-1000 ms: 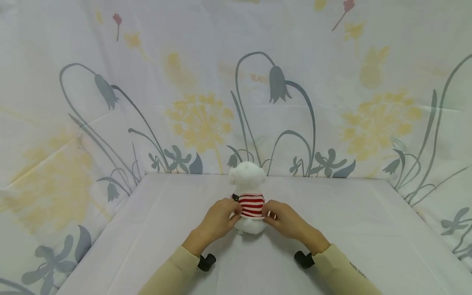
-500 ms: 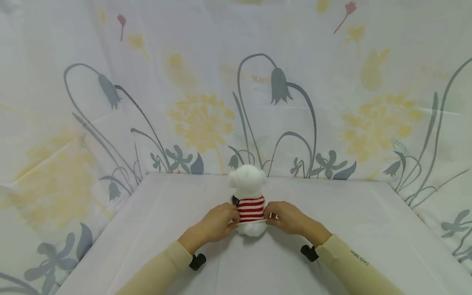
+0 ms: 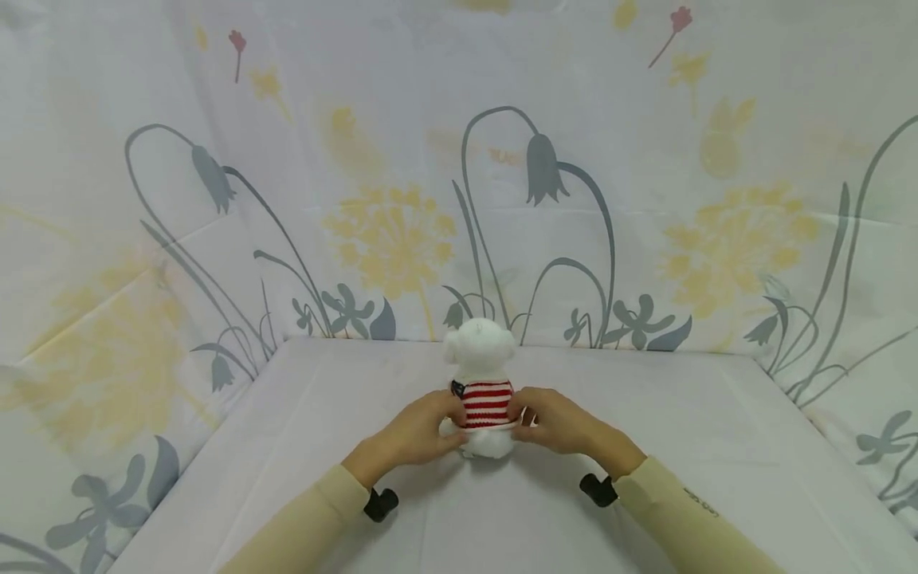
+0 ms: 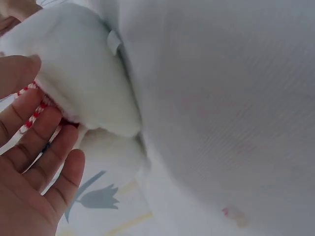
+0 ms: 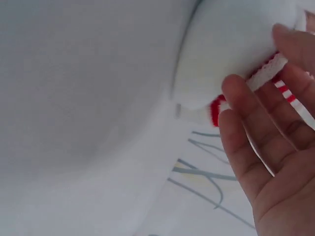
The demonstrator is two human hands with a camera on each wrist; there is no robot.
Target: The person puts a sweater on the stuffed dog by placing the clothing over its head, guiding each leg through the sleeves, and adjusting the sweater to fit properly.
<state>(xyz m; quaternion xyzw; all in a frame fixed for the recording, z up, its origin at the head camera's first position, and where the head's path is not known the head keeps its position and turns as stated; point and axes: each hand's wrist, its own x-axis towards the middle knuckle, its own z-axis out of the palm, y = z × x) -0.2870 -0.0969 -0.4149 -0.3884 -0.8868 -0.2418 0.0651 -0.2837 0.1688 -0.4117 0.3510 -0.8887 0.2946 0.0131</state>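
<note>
A white plush toy (image 3: 480, 351) sits upright on the white surface, wearing a red-and-white striped knitted sweater (image 3: 488, 405). A small black patch (image 3: 457, 388) shows at the sweater's left edge. My left hand (image 3: 419, 426) touches the toy's left side. In the left wrist view its thumb (image 4: 19, 73) lies against the white plush, apart from the fairly straight fingers (image 4: 37, 128) at the striped knit. On the other side, my right hand (image 3: 555, 422) pinches the sweater's lower edge between thumb and finger. Its other fingers (image 5: 246, 108) extend along the pale hem (image 5: 268, 71).
Behind the toy stands a pale cloth backdrop (image 3: 387, 159) printed with grey and yellow flowers. White cloth (image 3: 645, 399) covers the table. Black camera mounts, one on the left wrist (image 3: 380, 505) and one on the right (image 3: 598, 489), stick out below the sleeves.
Both hands first drew the sweater's hem slightly down and outward. Since then the left thumb has moved away from its fingers, and the hem sits slightly higher.
</note>
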